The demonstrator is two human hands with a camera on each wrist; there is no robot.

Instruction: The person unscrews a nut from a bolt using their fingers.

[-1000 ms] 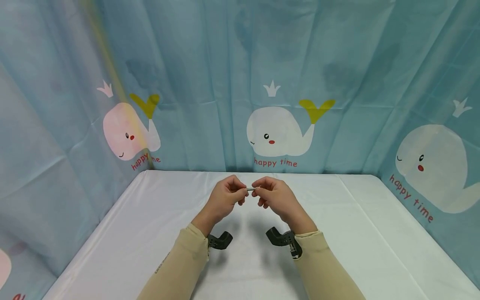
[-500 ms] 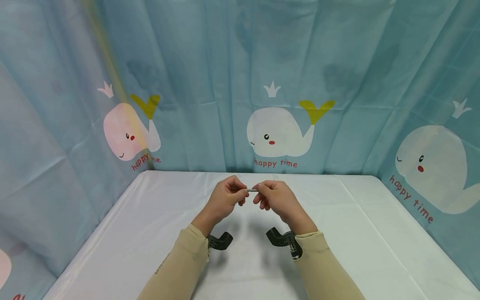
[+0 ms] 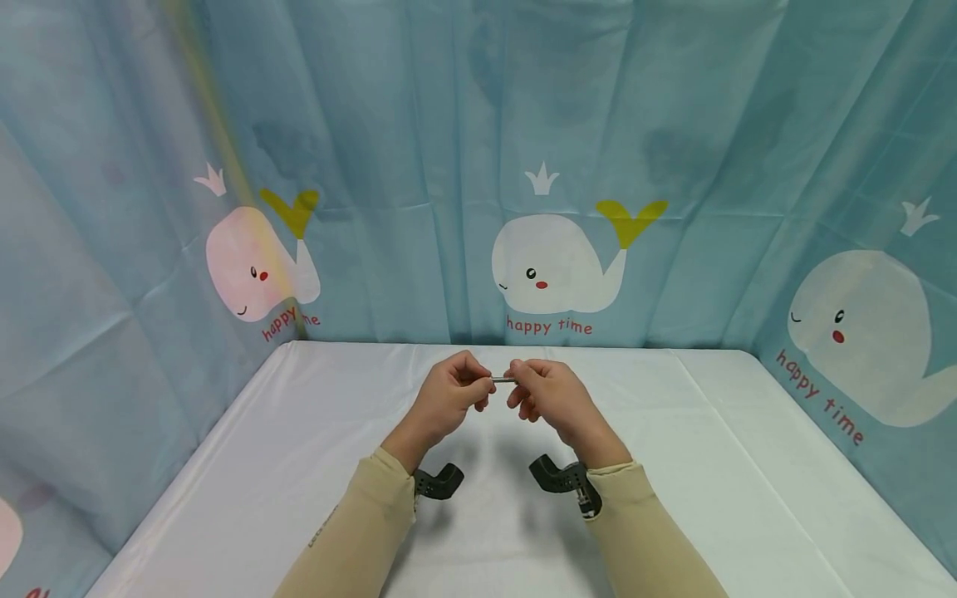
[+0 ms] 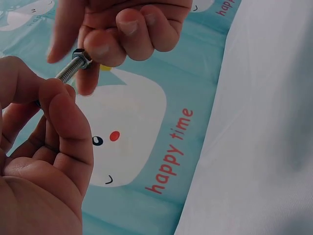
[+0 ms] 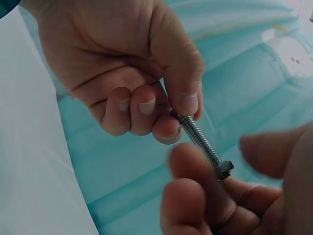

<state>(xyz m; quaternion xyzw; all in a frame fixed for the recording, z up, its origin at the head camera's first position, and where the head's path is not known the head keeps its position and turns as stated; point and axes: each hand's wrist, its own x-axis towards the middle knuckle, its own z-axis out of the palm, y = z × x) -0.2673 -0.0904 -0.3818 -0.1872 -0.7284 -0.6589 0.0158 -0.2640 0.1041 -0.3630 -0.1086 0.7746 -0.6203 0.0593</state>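
My left hand (image 3: 447, 397) pinches a threaded metal bolt (image 3: 504, 379) between thumb and index finger, above the white table. A hex nut (image 4: 83, 58) sits at the bolt's far end, toward my right hand (image 3: 552, 399). In the right wrist view, the bolt's threads (image 5: 200, 134) show between the left fingertips and the nut (image 5: 225, 169). The right hand's thumb stands apart from the nut, and its index finger lies close behind it; whether that finger touches cannot be told. Its other fingers are loosely bent. The left fingers cover the bolt's other end.
A white cloth covers the table (image 3: 299, 465). Behind and to both sides hangs a light blue curtain (image 3: 389, 274) printed with white whales. Each wrist carries a black camera mount (image 3: 439, 482), below the hands.
The right hand has dipped slightly, and its thumb and fingers have shifted around the bolt's right end, showing a little more of the bolt. The left hand keeps its place and grip.
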